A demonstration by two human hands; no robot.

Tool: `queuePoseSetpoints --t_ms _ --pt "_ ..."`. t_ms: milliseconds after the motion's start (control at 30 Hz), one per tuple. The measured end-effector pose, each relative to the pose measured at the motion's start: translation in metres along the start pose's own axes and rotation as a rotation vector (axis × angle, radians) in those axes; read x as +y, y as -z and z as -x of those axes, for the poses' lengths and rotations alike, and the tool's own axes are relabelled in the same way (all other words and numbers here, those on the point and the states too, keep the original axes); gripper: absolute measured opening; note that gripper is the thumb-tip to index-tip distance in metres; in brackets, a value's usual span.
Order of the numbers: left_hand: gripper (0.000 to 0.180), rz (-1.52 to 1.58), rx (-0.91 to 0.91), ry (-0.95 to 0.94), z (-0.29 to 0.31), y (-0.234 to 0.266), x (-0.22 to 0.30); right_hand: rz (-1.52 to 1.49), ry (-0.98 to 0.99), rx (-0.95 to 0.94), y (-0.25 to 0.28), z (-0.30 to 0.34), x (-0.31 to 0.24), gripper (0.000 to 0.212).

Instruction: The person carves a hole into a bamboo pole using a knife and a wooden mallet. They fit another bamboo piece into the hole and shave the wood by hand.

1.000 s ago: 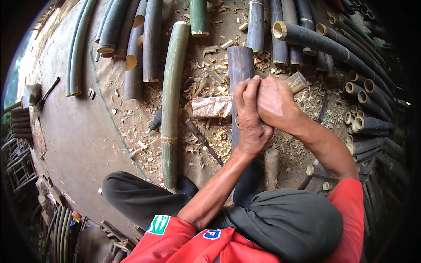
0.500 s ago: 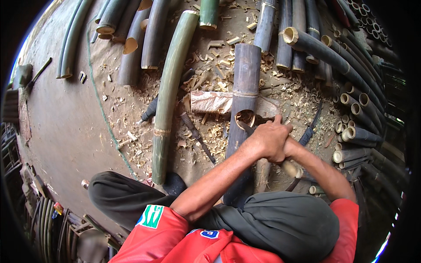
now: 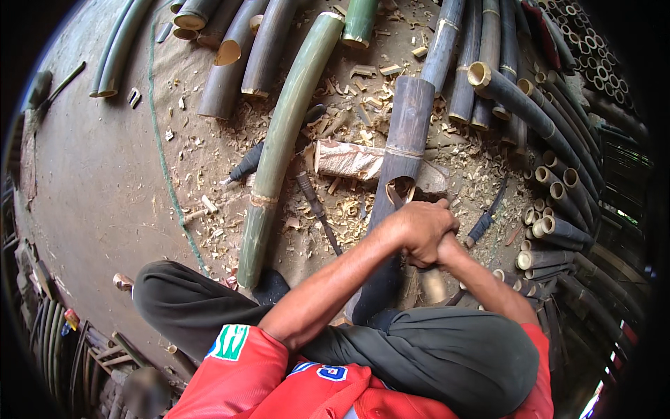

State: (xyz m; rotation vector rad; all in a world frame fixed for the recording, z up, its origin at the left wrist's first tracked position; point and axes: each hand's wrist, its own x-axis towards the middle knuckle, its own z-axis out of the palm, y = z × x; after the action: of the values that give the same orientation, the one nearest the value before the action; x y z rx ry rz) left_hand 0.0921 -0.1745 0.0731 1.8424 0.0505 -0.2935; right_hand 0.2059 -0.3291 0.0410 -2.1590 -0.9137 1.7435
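A dark bamboo pole [image 3: 406, 129] lies across a pale wooden block [image 3: 349, 159], pointing away from me. It has an oval opening [image 3: 400, 187] cut in its near part. My left hand [image 3: 423, 227] is closed around a knife whose dark blade [image 3: 395, 199] reaches into that opening. My right hand [image 3: 444, 246] is closed beside and partly beneath the left one, mostly hidden by it. A blurred wooden handle end [image 3: 434, 286] shows below the hands. The pole's near end runs down between my legs.
A long green bamboo pole [image 3: 293, 133] lies to the left. Beside it are a slim tool [image 3: 317, 209] and a wrapped-handle tool [image 3: 246, 164]; another wrapped-handle knife [image 3: 483, 225] lies right. Shavings litter the floor. Stacked bamboo [image 3: 558, 216] crowds the right, more poles the far side.
Both hands and the knife have shifted slightly toward me, with the blade still at the opening. The whole scene has also tilted and moved a little as my head turned.
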Motion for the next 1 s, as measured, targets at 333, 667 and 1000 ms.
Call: queuePoseSetpoints --t_ms 333,667,1000 --pt "0.105 0.105 0.975 0.083 -0.039 -0.033 0.038 1.014 0.406 -0.007 0.12 -0.008 -0.081 0.043" --pt "0.114 0.239 0.736 0.291 -0.049 -0.027 0.039 0.498 0.465 -0.231 0.121 -0.036 -0.027 0.044" --pt "0.106 0.304 1.016 0.159 -0.04 -0.033 0.036 0.831 0.472 -0.293 0.12 -0.032 -0.084 0.038"
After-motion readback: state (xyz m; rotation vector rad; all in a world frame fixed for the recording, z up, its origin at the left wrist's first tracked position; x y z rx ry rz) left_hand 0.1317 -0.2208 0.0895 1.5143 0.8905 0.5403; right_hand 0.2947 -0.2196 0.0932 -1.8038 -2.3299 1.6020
